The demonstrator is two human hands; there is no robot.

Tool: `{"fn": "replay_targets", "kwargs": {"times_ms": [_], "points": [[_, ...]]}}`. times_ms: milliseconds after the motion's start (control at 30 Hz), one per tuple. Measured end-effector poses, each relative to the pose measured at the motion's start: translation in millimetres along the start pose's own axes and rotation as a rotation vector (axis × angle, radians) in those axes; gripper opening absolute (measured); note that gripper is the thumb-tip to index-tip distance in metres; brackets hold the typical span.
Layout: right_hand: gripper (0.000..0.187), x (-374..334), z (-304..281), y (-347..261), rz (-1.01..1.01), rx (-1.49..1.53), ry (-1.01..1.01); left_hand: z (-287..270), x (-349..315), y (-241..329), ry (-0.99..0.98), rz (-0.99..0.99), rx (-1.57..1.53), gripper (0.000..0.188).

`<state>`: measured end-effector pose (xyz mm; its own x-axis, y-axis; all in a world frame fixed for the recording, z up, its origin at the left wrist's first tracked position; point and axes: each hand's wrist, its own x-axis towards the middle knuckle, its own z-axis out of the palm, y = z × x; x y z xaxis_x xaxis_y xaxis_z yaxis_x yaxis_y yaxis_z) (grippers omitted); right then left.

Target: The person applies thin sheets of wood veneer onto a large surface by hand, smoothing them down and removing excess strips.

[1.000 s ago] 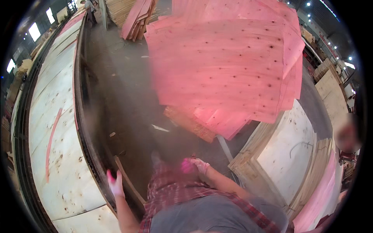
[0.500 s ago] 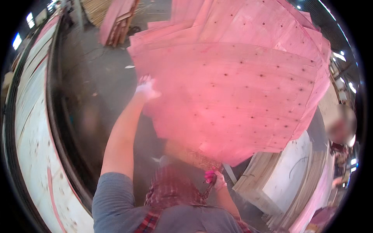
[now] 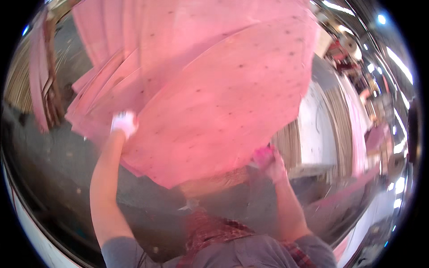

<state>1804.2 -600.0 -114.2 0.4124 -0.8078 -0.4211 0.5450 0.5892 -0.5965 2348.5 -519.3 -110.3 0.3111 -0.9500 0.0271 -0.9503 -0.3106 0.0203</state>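
A broad pink wood veneer sheet [image 3: 223,98] with dark knots lies on top of a fanned stack of similar pink sheets [image 3: 96,35]. My left hand [image 3: 124,124], in a white glove, is closed at the left edge of this top sheet. My right hand [image 3: 269,163], in a pink-stained glove, is at the near right edge of the sheet with its fingers curled. A small dark tip shows above those fingers, but blur hides what they hold. Below the sheets, the tan end of the pile [image 3: 214,182] shows.
Stacks of pale boards [image 3: 317,129] stand to the right. More pink sheets [image 3: 39,71] lean at the far left beside a tan stack [image 3: 18,76]. Dark grey floor [image 3: 58,156] runs along the left. A dark-edged platform of white sheets [image 3: 33,236] curves along the lower left.
My view has turned, so the stack appears further left. My left hand has moved from the stack's side onto the top sheet's edge. My right hand has come up to the sheet's near right edge.
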Motion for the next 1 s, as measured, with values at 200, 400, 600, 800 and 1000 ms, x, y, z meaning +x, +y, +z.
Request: {"fn": "replay_targets", "kwargs": {"times_ms": [200, 400, 600, 800, 1000], "points": [[0.028, 54, 102, -21, -0.216, -0.034, -0.192, -13, -105, 79, -0.314, 0.180, -0.109, 0.033], [0.025, 23, 68, -3, -0.653, -0.507, 0.281, 34, -215, 150, -0.554, 0.343, -0.047, 0.040], [0.038, -122, -57, 72, -0.528, -0.171, 0.409, 54, -311, 178, -0.921, -0.058, -1.095, 0.045], [0.030, -241, -137, 185, -0.151, 0.103, 0.391, 135, -458, 275, -0.849, -0.062, -1.915, 0.060], [0.024, -330, -155, 196, -0.178, 0.098, 0.499, 175, -471, 342, -0.311, -0.482, -2.167, 0.037]]}}
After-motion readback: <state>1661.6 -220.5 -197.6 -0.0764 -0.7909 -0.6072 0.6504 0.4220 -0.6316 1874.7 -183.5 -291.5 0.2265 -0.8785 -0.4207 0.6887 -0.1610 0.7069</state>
